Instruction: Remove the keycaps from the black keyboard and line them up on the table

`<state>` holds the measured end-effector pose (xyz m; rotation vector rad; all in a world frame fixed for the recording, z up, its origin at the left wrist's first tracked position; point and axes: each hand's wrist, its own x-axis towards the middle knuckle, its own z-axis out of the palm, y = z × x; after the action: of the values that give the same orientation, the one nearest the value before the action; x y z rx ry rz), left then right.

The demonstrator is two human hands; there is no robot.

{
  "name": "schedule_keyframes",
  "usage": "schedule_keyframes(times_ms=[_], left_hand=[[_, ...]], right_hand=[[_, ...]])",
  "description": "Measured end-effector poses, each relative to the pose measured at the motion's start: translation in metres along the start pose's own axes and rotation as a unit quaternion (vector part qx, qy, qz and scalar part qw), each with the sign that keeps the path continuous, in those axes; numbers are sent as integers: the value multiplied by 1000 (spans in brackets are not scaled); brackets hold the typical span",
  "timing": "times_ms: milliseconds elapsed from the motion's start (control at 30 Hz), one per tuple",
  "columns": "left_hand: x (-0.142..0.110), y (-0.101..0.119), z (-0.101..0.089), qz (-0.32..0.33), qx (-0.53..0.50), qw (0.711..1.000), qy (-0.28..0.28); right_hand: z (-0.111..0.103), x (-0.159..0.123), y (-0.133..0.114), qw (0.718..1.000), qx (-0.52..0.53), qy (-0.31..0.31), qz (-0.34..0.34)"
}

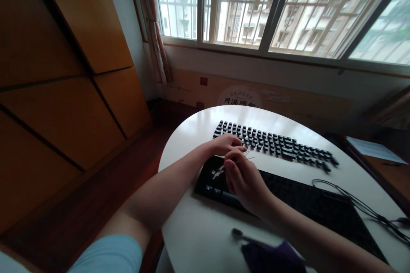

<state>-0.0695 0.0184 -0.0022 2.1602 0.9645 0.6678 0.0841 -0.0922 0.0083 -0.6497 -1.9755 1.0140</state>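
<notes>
My right hand (pixel 241 175) is closed around a wire keycap puller (pixel 218 173). Its pale end sticks out on the left of the fist, and thin wires reach out past the fingers on the right. Under this hand lies a black keyboard (pixel 294 192) with most of its keys off; a few keycaps remain at its left end. Just beyond, my left hand (pixel 226 144) rests by the near left edge of the loose black keycaps (pixel 272 141), its fingers curled together. What those fingers hold, if anything, is hidden. The keycaps stand in rows behind the keyboard.
On the round white table (pixel 192 222), a small brush (pixel 238 234) and a dark purple cloth (pixel 272 256) lie in front of the keyboard. A black cable (pixel 358 207) loops at the right. Wooden cabinets (pixel 105 94) stand left; a barred window (pixel 243 8) is behind.
</notes>
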Motion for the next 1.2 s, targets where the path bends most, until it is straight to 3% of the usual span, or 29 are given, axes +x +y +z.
schedule_keyframes(times_ms=[167, 267, 467, 767, 1033, 1200], left_hand=[[-4, 26, -14, 9, -98, 995, -16], [-7, 38, -18, 3, -155, 987, -45], [-9, 41, -16, 41, -64, 994, -76], [-7, 46, -7, 38, 58, 997, -42], [-7, 43, -12, 35, 26, 999, -8], [-12, 32, -31, -38, -33, 998, 27]], right_hand=[[-58, -7, 4, 992, -115, 33, -44], [-72, -13, 27, 985, -139, 93, -42], [-63, -24, 60, 983, -105, 147, -44], [-61, -25, 54, 977, -144, 137, -76], [-60, -24, 53, 971, -182, 137, -77], [-64, -22, 58, 963, -203, 172, -48]])
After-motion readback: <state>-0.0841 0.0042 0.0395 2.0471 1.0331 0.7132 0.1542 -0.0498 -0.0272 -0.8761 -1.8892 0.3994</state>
